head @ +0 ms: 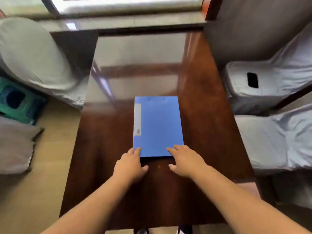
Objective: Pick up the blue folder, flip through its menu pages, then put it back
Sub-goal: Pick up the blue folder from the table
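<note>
A blue folder (158, 125) lies closed and flat on the dark glossy wooden table (199, 98), with a pale label strip down its left side. My left hand (130, 163) rests at the folder's near left corner, fingertips touching the edge. At the near right corner my right hand (184, 159) lies with its fingers spread on the cover. Neither hand has a grip on it.
Chairs in pale grey covers stand on both sides: one at the left (30, 53), two at the right (263, 85), one with a dark object (252, 80) on its seat. A green crate (18, 100) sits on the floor at the left. A window sill (128, 22) runs beyond the table.
</note>
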`<state>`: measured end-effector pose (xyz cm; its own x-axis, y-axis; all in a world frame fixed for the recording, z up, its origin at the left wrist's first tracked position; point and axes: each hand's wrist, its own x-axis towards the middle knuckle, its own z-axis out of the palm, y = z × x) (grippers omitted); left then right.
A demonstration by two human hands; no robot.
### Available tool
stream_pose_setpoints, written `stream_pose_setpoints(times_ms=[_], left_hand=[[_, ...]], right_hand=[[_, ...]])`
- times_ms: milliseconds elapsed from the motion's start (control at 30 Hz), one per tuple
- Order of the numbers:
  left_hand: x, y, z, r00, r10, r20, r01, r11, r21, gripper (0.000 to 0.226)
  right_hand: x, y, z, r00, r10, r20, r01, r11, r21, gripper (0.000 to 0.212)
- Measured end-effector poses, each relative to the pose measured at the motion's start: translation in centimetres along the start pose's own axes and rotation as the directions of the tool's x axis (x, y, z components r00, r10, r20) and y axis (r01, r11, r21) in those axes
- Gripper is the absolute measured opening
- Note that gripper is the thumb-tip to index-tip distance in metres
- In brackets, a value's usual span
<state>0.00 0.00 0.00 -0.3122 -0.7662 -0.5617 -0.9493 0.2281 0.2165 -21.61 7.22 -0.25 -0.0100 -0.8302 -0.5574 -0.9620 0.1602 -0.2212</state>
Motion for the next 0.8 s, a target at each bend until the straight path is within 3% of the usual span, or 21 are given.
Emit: stream_pose_setpoints(times_ms=[67,133,267,333,467,567,633,700,733,800], left_hand=[[1.8,-0.1,1.2,0.991,-0.13,-0.017,0.12,0.949,-0.291,0.094],[3.3,0.0,1.6,0.969,-0.247,-0.024,0.2,0.835,-0.512,0.093],[5.9,0.3,1.5,0.909,-0.408,0.078,0.348,0.645,-0.68,0.094],[6.5,0.5,1.1,0.906,-0.393,0.155,0.373,0.572,-0.73,0.072],[6.1,1.9,-0.2,0.951,-0.301,0.068,0.239,0.576,-0.782,0.029],[4.4,2.9,-3.2,0.974,-0.224,-0.033,0.103,0.567,-0.817,0.018],[3.0,3.2,-5.7,0.984,-0.156,-0.082,0.018,0.553,-0.833,0.017],[1.4,3.4,-8.8,0.992,-0.089,-0.091,-0.043,0.439,-0.898,0.022],[0.6,3.6,-10.5,0.992,-0.057,-0.114,-0.082,0.394,-0.916,0.025],[-0.9,3.8,-13.9,0.975,-0.032,-0.221,-0.19,0.402,-0.896,0.046]], right_hand=[[1.1,0.7,1.8,0.996,0.015,0.085,-0.015,1.0,-0.005,0.079],[1.4,1.3,3.4,0.991,0.034,0.129,-0.037,0.999,0.019,0.079],[1.6,2.1,5.2,0.995,0.029,0.094,-0.034,0.998,0.05,0.074],[1.6,2.4,5.3,0.994,0.045,0.095,-0.055,0.993,0.102,0.072],[0.7,3.0,3.2,0.996,0.093,0.008,-0.09,0.932,0.351,0.07],[0.3,4.3,-0.4,0.941,0.318,-0.118,-0.18,0.765,0.619,0.073],[-0.2,5.0,-3.9,0.911,0.403,-0.081,-0.157,0.522,0.838,0.065],[-1.4,5.3,-7.8,0.932,0.359,-0.06,-0.033,0.248,0.968,0.041],[-2.4,5.3,-9.8,0.94,0.329,-0.087,0.035,0.161,0.986,0.032],[-4.5,4.7,-13.9,0.937,0.295,-0.185,0.166,0.089,0.982,0.027]])
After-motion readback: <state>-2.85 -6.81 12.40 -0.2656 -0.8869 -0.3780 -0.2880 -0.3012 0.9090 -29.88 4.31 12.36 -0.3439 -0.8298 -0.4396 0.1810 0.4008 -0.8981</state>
